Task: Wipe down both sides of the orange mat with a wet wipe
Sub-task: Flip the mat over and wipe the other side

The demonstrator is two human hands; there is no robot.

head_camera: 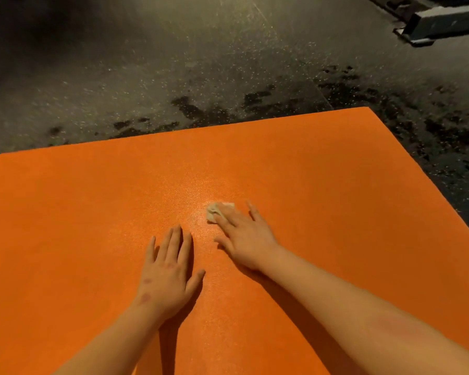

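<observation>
— Both hands are down flat. My left hand (168,269) lies palm-down on the orange mat (336,171), fingers straight and close together, with nothing in it. My right hand (244,234) is spread just beside it, its straight fingers pressing the wet wipe (217,209) onto the mat.

— Where's the mat?

— Laid out flat on the dark speckled floor (173,77). Its far edge and far right corner show; the rest runs out of my view. The wipe is a small crumpled wad near the middle of what I can see, poking out past my fingertips.

— Which step is this?

— Wiping the face that's up, I'd judge. There's a faint sheen around the wipe, but I can't tell how much of this face is covered, nor whether the other side has been wiped.

— And next?

— Probably a sweep with the right hand, pressed flat so the wad doesn't slip from under my fingers. The left should bear down so the mat doesn't creep on the floor. The far edge and corner need a longer reach. Turning the mat over will want both hands.
</observation>
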